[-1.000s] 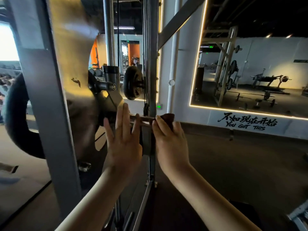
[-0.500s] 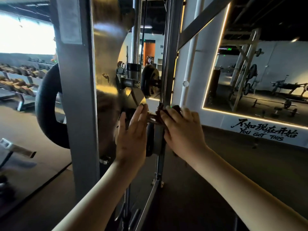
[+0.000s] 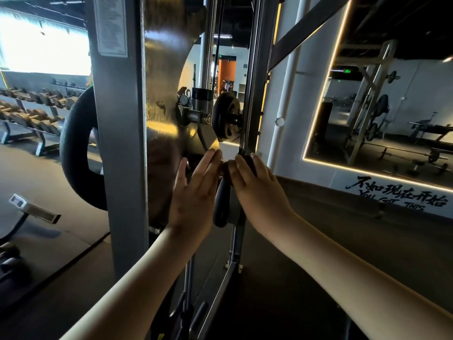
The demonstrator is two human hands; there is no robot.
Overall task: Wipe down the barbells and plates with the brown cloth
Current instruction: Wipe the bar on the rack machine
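1. Dim gym, dark floor (image 3: 367, 229); bright window (image 3: 44, 45) at upper left of the frame, dumbbell rack (image 3: 29, 111) below it along the left edge.
2. At right, mirror (image 3: 380, 106) with glowing border on a white wall (image 3: 289, 94); black lettering (image 3: 397, 195) under its lower edge.
3. Left of centre, grey post (image 3: 120, 143) from top to bottom, white label (image 3: 107, 25) near its top; behind it, big plate (image 3: 73, 153), black and partly hidden.
4. At centre, short bar (image 3: 196, 116) end pointing right toward a small plate (image 3: 226, 116) just beyond; shiny bracket (image 3: 208, 138) right below the bar.
5. Left hand (image 3: 193, 192) just below centre: flat, fingers (image 3: 208, 165) straight and close together, pointing up, gripping nothing; tips at the bracket's lower edge, touching or only near, cannot tell.
6. Right hand (image 3: 259, 192) just beside it, to the right: fingers (image 3: 239, 168) curled over the cloth (image 3: 246, 160), holding it against the vertical rail (image 3: 255, 94).
7. Cloth: dark brown, mostly hidden under those fingers, with only a small fold visible between them, at frame centre, at the foot of that rail.
8. Directly under both hands, dark rounded piece (image 3: 220, 204) seen edge-on; plate or pad, cannot tell.
9. At lower left, bench end (image 3: 34, 209) on a curved stand.
10. Along the bottom, both bare forearms (image 3: 127, 285) reaching up from the lower edge.
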